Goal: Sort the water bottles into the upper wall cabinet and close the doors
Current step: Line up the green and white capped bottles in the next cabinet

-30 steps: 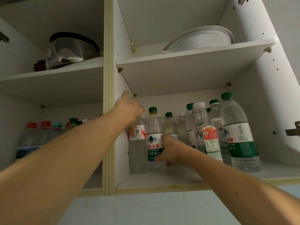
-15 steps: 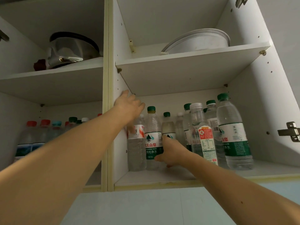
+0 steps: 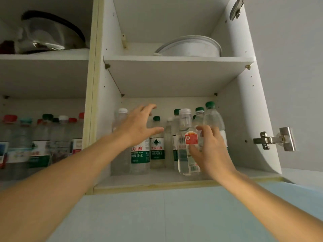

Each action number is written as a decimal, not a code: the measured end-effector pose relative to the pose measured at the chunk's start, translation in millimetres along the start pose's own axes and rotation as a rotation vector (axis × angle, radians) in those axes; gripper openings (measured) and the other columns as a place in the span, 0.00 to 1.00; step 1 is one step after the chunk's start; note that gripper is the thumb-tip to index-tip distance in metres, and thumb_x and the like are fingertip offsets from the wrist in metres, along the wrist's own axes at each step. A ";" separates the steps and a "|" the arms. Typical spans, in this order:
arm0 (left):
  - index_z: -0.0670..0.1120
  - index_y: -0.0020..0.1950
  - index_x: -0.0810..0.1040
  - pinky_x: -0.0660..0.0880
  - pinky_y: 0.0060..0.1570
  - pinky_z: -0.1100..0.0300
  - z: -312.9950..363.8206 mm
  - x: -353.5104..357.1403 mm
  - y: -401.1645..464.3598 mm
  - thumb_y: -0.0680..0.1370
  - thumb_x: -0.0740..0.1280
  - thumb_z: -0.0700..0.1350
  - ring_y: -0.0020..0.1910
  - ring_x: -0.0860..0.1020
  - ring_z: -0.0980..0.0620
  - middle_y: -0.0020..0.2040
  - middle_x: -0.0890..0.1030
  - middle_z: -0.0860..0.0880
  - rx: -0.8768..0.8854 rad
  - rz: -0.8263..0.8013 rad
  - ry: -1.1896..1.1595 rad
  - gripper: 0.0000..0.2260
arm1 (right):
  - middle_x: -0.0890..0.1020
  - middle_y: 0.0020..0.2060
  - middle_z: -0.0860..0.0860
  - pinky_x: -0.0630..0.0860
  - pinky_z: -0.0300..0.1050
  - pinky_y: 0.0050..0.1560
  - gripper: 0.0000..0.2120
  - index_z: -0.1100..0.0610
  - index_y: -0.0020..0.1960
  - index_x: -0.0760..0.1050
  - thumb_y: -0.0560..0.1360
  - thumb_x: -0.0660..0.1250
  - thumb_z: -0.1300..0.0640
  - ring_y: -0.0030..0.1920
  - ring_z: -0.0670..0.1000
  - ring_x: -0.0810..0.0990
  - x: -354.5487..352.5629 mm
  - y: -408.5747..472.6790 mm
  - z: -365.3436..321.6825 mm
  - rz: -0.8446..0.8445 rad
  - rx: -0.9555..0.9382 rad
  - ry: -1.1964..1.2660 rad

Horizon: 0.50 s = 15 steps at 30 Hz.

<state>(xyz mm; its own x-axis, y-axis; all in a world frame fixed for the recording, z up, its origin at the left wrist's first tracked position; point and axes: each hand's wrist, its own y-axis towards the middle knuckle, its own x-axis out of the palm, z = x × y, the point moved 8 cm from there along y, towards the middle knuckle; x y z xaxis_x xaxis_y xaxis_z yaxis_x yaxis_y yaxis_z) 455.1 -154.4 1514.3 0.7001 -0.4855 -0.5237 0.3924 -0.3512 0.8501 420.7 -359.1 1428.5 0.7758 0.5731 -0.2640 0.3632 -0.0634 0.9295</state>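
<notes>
In the head view, clear plastic water bottles stand upright, caps up, long axes vertical, on the lower shelf (image 3: 157,180) of the white upper wall cabinet at the frame's centre. Most carry green caps and white-and-green labels, like the small green-capped bottle (image 3: 157,142) in the middle; a tall clear bottle with a white cap and a red-and-white label (image 3: 187,145) stands nearest the shelf's front edge.

The left hand (image 3: 138,126) hovers in front of the left bottles, fingers spread wide, gripping nothing. The right hand (image 3: 209,151) reaches just right of the red-labelled bottle, fingers loosely open; whether they touch it I cannot tell.

At left of the frame, more upright bottles with red, green and white caps (image 3: 43,142) fill the neighbouring compartment. Above, a white round basin (image 3: 190,47) sits on the upper shelf, and a shiny metal pot (image 3: 50,35) at upper left. A metal door hinge (image 3: 276,139) shows at right.
</notes>
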 end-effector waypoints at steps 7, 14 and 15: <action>0.51 0.76 0.65 0.77 0.53 0.57 26.8 64.9 -12.5 0.75 0.71 0.63 0.52 0.77 0.57 0.63 0.76 0.51 -0.115 -0.063 -0.364 0.34 | 0.73 0.67 0.49 0.74 0.49 0.64 0.34 0.49 0.75 0.61 0.75 0.74 0.55 0.65 0.53 0.75 26.1 -11.3 19.8 -0.094 0.121 0.121; 0.52 0.75 0.63 0.79 0.52 0.56 34.0 105.8 -10.8 0.71 0.75 0.62 0.53 0.79 0.57 0.57 0.77 0.56 -0.258 -0.162 -0.591 0.38 | 0.80 0.56 0.43 0.80 0.45 0.54 0.26 0.49 0.69 0.71 0.74 0.76 0.56 0.50 0.46 0.82 18.3 -14.0 32.4 -0.027 0.179 0.246; 0.54 0.73 0.65 0.78 0.48 0.61 34.1 107.8 -10.9 0.71 0.76 0.62 0.51 0.79 0.60 0.56 0.78 0.58 -0.255 -0.161 -0.599 0.36 | 0.80 0.53 0.41 0.81 0.47 0.54 0.23 0.48 0.66 0.73 0.74 0.76 0.57 0.49 0.44 0.82 18.3 -14.6 32.0 -0.031 0.176 0.265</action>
<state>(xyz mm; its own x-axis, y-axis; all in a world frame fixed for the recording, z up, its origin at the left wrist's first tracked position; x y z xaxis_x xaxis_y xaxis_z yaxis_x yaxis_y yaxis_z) 506.0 -230.2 1446.7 0.1979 -0.8290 -0.5230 0.6441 -0.2922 0.7070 446.1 -373.8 1401.9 0.6101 0.7682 -0.1942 0.4866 -0.1698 0.8569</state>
